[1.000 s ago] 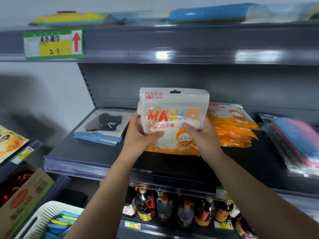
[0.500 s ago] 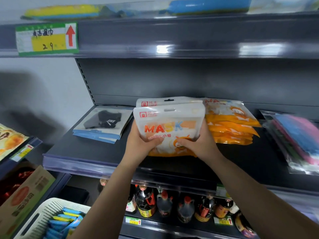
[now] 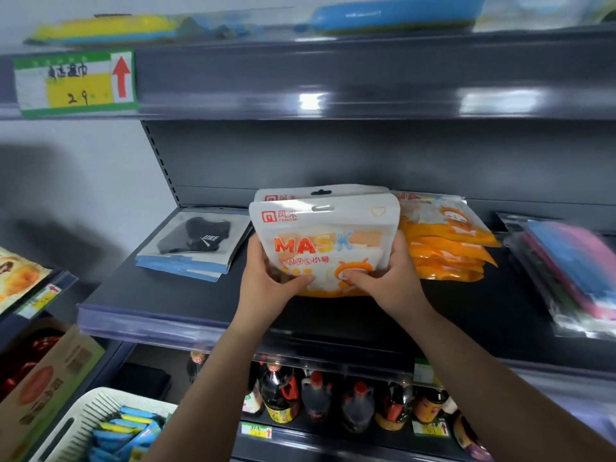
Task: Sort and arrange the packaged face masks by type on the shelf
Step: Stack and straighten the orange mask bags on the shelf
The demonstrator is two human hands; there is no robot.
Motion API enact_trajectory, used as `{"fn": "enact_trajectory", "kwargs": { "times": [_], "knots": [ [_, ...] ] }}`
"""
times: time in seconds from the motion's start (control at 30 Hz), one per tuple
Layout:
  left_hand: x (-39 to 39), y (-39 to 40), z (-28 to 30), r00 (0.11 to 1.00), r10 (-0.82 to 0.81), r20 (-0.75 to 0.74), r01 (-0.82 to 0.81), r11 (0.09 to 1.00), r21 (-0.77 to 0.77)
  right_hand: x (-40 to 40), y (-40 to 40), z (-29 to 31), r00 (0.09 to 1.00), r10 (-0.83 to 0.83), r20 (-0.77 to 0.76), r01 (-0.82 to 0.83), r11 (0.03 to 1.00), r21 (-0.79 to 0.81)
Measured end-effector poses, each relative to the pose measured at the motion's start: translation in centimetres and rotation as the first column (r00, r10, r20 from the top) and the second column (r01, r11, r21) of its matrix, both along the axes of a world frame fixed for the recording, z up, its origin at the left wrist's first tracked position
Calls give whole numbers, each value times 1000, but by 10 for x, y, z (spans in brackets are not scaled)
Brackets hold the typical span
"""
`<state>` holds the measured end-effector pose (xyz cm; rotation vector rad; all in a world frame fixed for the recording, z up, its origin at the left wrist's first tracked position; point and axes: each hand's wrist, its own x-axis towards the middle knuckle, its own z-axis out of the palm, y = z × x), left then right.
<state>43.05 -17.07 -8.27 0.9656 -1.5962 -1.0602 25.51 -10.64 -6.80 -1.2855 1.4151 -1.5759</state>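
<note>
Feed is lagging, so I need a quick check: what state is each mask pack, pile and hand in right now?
Left hand: grips white MASK pack's lower left.
Right hand: grips its lower right.
White MASK pack: held upright, tilted back.
Second white pack: behind it, mostly hidden.
Orange pack pile: lying stacked, fanned.
Black mask packs: lying flat, stacked.
Pink and blue packs: stacked, blurred.

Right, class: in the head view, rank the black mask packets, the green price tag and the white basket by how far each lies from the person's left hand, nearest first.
1. Black mask packets: same shelf, just left of the left hand.
2. White basket: bottom left, below the shelf.
3. Green price tag: upper shelf edge, far top left.
</note>
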Motion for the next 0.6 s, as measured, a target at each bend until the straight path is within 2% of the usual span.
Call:
{"fn": "enact_trajectory", "kwargs": {
  "times": [0.2, 0.4, 0.6],
  "knots": [
    [-1, 1, 12, 994, -80, -81, 79, 997, -10, -1, 3, 9, 988, 9, 153, 0, 999, -52],
    [-19, 2, 38, 965, -148, -219, 161, 986, 45, -21, 8, 31, 999, 17, 51, -16, 1000, -21],
    [-73, -13, 69, 956, -222, -194, 258, 948, 185, -64, 15, 59, 970, -197, 143, 193, 980, 40]
  ]
}}
